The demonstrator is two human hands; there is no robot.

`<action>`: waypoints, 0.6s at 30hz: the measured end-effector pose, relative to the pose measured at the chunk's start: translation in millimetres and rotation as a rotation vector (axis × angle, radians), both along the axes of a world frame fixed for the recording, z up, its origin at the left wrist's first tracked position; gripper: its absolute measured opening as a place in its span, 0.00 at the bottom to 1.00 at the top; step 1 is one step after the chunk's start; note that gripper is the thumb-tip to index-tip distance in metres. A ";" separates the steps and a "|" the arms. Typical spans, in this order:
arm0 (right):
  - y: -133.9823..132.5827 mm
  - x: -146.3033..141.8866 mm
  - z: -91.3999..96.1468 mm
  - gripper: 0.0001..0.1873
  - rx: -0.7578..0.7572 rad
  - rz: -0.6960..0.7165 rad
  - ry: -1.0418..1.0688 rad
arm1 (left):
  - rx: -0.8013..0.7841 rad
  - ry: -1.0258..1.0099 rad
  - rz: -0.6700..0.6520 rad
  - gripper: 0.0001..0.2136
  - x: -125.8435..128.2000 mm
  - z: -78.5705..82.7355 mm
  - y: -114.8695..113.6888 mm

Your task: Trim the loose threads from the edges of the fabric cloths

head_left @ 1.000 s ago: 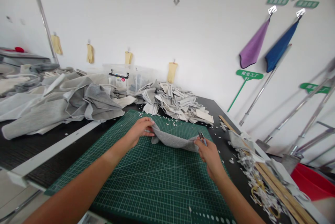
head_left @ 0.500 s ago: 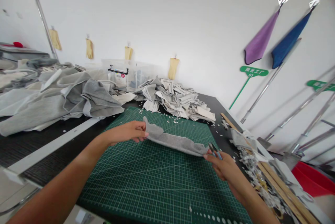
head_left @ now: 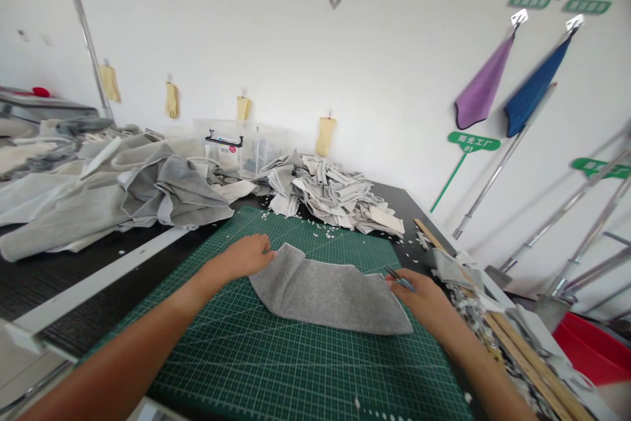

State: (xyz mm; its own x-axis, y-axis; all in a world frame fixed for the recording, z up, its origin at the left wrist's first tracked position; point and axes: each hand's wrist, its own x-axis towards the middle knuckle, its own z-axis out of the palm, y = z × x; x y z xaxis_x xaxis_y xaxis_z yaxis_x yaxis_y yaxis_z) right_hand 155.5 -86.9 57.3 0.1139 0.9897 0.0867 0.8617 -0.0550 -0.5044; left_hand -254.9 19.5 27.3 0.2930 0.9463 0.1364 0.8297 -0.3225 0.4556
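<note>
A grey piece of fabric (head_left: 325, 296) is stretched between my two hands over the green cutting mat (head_left: 236, 355). My left hand (head_left: 254, 255) pinches its upper left corner. At the upper right corner, my right hand (head_left: 411, 289) grips the fabric's edge. The same hand also holds a small tool (head_left: 400, 278) with a dark tip and a bluish part, perhaps thread snips; the fingers hide most of it. The fabric's lower edge hangs towards me, close to or on the mat.
Behind the mat lies a pile of cut fabric strips (head_left: 330, 191), with a clear plastic box (head_left: 249, 145) beyond. Larger grey cloths (head_left: 148, 184) heap up at left beside a long white metal strip (head_left: 108, 280). Scraps and wooden strips (head_left: 532, 362) line the right edge.
The fabric has turned from a narrow, folded-looking band to a broad face hanging towards me. Both hands keep their hold on its corners; the left has shifted slightly. The view has tilted up a little.
</note>
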 end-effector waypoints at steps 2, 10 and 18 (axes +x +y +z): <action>17.4 -1.9 -14.3 0.17 -0.005 -0.011 -0.060 | 0.020 0.036 0.004 0.15 0.2 -14.9 11.5; 49.3 10.8 -60.2 0.23 -0.095 -0.220 -0.220 | -0.092 0.049 -0.026 0.14 9.4 -26.1 35.1; 40.7 20.5 -49.8 0.14 -0.108 -0.184 -0.209 | -0.081 0.057 0.010 0.06 19.9 -24.4 41.7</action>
State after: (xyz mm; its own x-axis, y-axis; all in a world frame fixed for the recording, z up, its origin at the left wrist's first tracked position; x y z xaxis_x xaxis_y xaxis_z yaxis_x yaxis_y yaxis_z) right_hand 176.0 -46.2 7.5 0.2831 0.9588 0.0229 0.9170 -0.2636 -0.2994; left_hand -235.0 61.2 2.9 0.2886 0.9565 0.0430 0.8582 -0.2783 0.4313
